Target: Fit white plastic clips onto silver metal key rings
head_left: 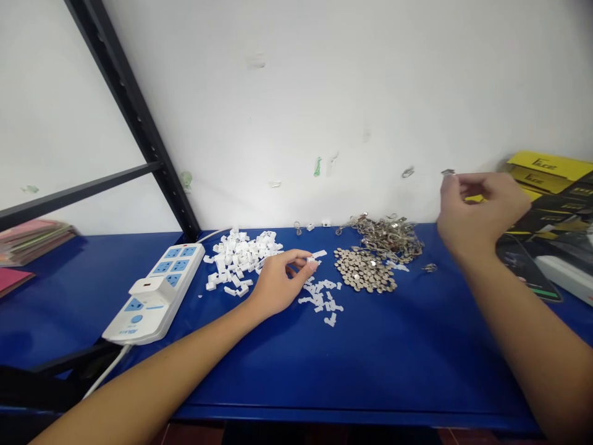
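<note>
My left hand (280, 281) is closed in a pinch on a small white plastic piece (317, 254), just above a loose scatter of thin translucent white tabs (323, 298). To its left lies a heap of small white plastic casings (241, 256). Raised in front of the wall at the right, my right hand (484, 207) pinches a small, flat, dark-and-shiny piece (448, 172) between thumb and forefinger; its exact kind is unclear. Below and left of that hand are round silver button cells (365, 270) and a tangled pile of small metal-and-wire parts (389, 238).
A white power strip (160, 290) with a plugged-in charger lies left on the blue table (370, 364). Black-and-yellow boxes (549, 179) are stacked right. A black metal rack post (139, 117) rises at the left, beside stacked papers (34, 244). A white wall closes the back.
</note>
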`<state>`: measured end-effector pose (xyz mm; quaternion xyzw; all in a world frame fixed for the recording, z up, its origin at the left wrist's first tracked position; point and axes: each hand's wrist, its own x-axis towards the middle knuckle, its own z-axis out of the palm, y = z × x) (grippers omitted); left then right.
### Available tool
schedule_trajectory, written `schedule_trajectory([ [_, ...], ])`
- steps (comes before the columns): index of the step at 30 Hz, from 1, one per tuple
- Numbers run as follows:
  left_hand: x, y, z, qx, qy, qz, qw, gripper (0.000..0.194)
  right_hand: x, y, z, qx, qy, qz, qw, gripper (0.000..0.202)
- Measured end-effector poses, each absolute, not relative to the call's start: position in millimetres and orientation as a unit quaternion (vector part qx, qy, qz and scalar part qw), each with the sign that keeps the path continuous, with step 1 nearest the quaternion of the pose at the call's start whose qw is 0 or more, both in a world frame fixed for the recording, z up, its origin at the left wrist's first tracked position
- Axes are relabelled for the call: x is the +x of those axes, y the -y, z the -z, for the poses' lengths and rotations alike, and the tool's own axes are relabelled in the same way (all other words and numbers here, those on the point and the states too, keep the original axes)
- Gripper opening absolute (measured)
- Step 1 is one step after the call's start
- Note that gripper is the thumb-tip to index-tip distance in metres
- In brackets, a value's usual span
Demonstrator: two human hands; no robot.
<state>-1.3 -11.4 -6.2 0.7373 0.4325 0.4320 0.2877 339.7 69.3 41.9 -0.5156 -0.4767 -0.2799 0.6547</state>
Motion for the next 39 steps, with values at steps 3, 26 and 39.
schedule_trajectory([
  [3,-0.8,11.3,5.9,0.735,-0.434,-0.43,0.294,0.031,343.4,-74.1,-41.2,-0.518,0.47,0.189,0.689,0.019],
  [26,1.7,10.1,-1.2,0.549,-0.327,-0.425,0.641,0.036,218.4,-1.0,-12.9,-0.381,0.757,-0.364,0.387,0.026],
  [39,4.0,10.7,1.6,0.529,-0.376,-0.436,0.624,0.039,212.2,5.7,-13.4,-0.435,0.744,-0.341,0.375,0.021],
])
